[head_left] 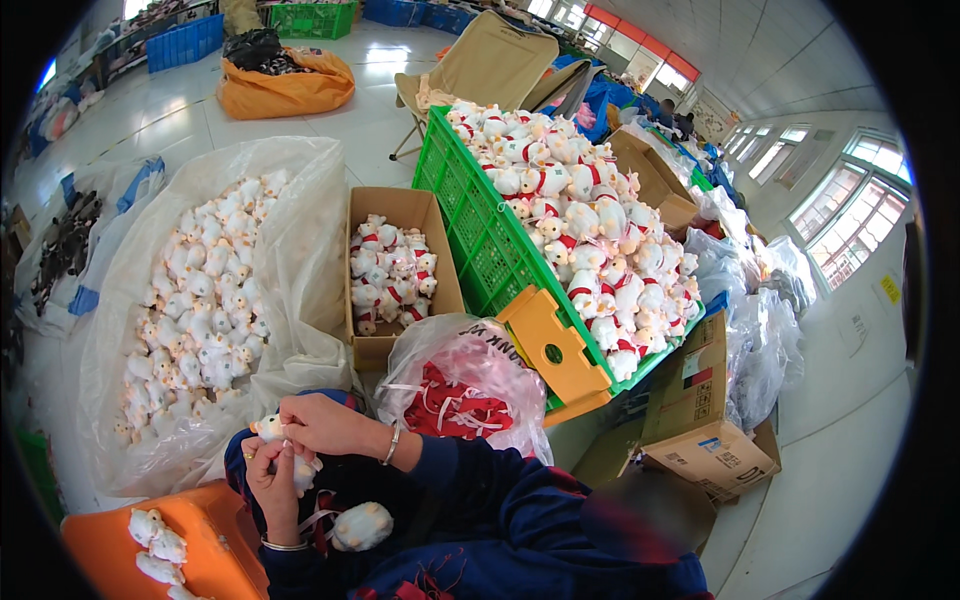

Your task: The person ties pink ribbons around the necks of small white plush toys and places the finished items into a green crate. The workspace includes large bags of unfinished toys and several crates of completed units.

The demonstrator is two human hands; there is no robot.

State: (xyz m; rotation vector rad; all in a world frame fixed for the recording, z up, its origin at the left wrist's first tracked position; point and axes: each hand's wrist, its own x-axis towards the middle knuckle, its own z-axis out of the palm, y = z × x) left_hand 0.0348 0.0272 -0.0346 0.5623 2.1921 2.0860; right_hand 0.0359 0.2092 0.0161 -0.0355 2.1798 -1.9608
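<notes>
A small white plush toy (304, 474) with a pale orange head is held up over my lap between both hands. My left hand (270, 487) has its fingers closed on the toy. From the right, my right hand (328, 425) reaches across and pinches near its head and neck; what its fingertips hold there is partly hidden. A second white plush toy (362, 526) rests on my dark trousers, with a pale ribbon beside it. Red ribbons (455, 400) fill a clear plastic bag (520, 400) just beyond my right forearm.
A large clear sack (110, 400) of white plush toys stands at the left. Beyond my hands are a cardboard box (362, 352) and a green crate (470, 240) of toys with red ribbons. An orange stool (215, 520) at lower left bears several toys. Cartons (700, 440) stand right.
</notes>
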